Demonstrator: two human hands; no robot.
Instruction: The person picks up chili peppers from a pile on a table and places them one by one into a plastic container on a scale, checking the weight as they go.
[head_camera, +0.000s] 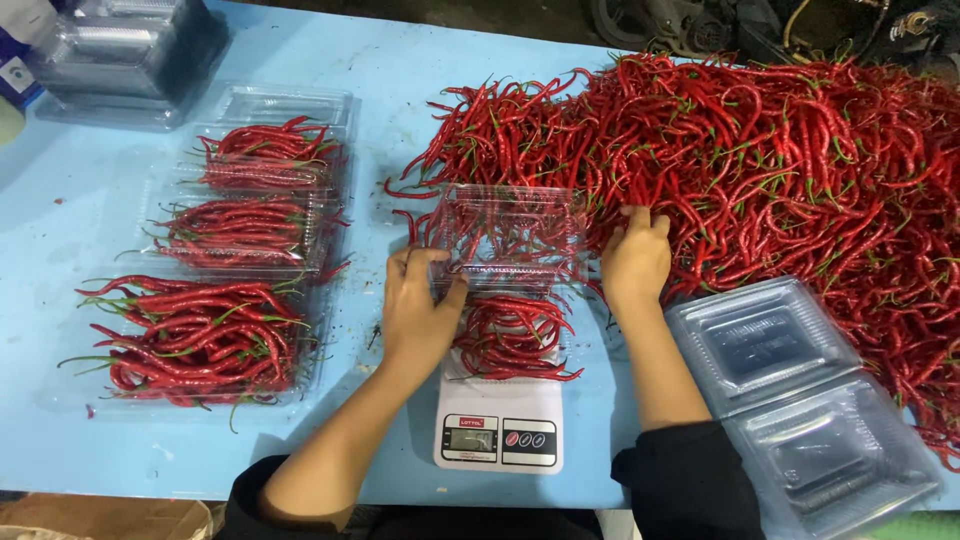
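The bench (400, 90) was light blue. The chilli heap (780, 170) at two o'clock was bright red with green stems. The scale (498, 425) at six o'clock was white with red and black buttons. The clamshell boxes (800, 400) were clear. The sleeves (690, 480) were black.

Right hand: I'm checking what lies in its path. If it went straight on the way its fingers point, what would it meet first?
The right hand points away from the person, fingertips already at the edge of the big chilli pile. It would likely push straight into those chillies; nothing else lies between.
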